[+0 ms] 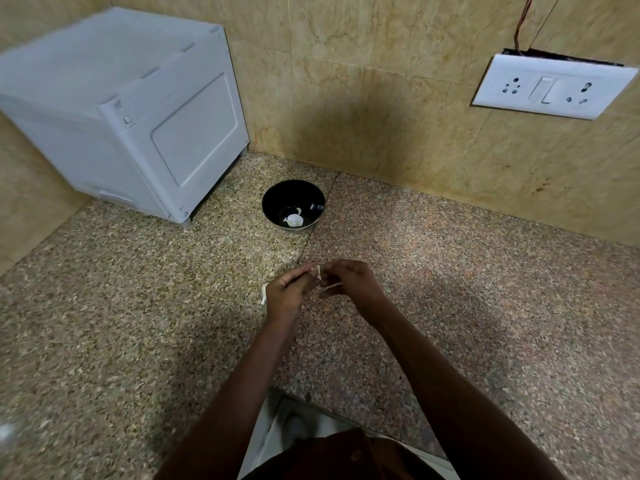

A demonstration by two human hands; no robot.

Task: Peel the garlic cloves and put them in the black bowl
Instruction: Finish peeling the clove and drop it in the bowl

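The black bowl [293, 205] stands on the granite counter near the back wall, with peeled white garlic cloves [294, 219] in its bottom. In front of it my left hand [290, 292] and my right hand [349, 283] meet over the counter. Between their fingertips they pinch a small pale garlic clove [318, 271]; most of it is hidden by the fingers. A thin strip of white skin [329, 286] hangs under my right fingers. Another bit of white peel [264, 293] shows at the left edge of my left hand.
A grey plastic box-shaped appliance [128, 112] stands at the back left on the counter [138, 323]. A white socket plate [550, 87] is on the tiled wall at right. The counter's front edge runs near my body.
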